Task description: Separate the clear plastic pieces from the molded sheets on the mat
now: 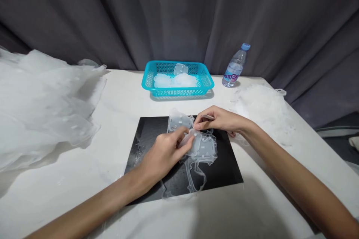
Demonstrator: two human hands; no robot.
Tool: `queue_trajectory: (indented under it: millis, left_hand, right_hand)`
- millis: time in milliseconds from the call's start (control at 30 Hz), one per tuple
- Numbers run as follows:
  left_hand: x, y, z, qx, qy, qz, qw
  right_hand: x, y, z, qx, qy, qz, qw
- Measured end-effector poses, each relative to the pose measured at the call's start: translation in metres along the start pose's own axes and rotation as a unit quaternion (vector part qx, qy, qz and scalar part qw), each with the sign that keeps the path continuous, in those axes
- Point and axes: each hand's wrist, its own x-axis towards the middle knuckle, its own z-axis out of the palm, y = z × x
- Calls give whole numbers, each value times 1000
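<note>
A translucent, soft-looking molded sheet (208,148) lies over a black mat (224,171), with rounded panels dotted with small holes. My left hand (168,145) pinches one rounded panel (195,142) between thumb and fingers, lifted slightly over the rest. At that panel's upper edge, my right hand (215,118) has thumb and forefinger pressed together on the thin clear material. A thin pale sliver shows by the right fingers; I cannot make out what it is. Thin cut-out outline strips (192,179) of the same clear material trail toward the mat's front edge.
A turquoise basket (179,92) at the back holds several translucent pieces (183,80). Right of it stands a water bottle (235,67). A large heap of translucent sheets (42,108) covers the table's left; a pile of clear scraps (260,108) lies right. Grey curtain (174,15) hangs behind.
</note>
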Motion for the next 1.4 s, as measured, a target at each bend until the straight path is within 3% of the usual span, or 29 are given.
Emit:
queue_trajectory:
  millis: [367,633,800,867,933,1000,1033,1067,1133,1200,1267,1400]
  left_hand:
    - [-6,8,2,5,35,58,998]
    - [-5,22,-3,-15,68,50,996]
    - [5,16,-5,-39,72,59,995]
    - [5,14,-5,-2,87,128,988]
    - [-1,16,-5,84,115,274,951]
    - [-11,22,-4,171,136,421,880]
    - [-15,25,-4,191,140,455,858]
    - [-19,27,-4,188,139,458,858]
    - [-20,26,-8,115,122,377,911]
    - [-14,21,-14,4,65,213,975]
    - [-3,14,-21,-96,13,101,990]
    - [11,6,-28,-183,-21,39,982]
  right_hand:
    - [1,3,2,-22,-20,-46,998]
    - [-2,-5,1,-13,-33,-51,998]
    - [-3,-2,4,6,-28,-80,996]
    - [-1,1,8,-26,-16,-71,997]
    - [2,5,13,-145,59,-25,987]
    - [8,11,16,-282,167,36,944]
    - [10,14,16,-327,209,58,920]
    - [12,16,14,-352,233,73,904]
    - [11,20,5,-361,228,81,901]
    - [6,19,-7,-363,213,83,903]
    - [-4,15,-18,-364,212,79,904]
    - [-21,3,-24,-308,207,12,929]
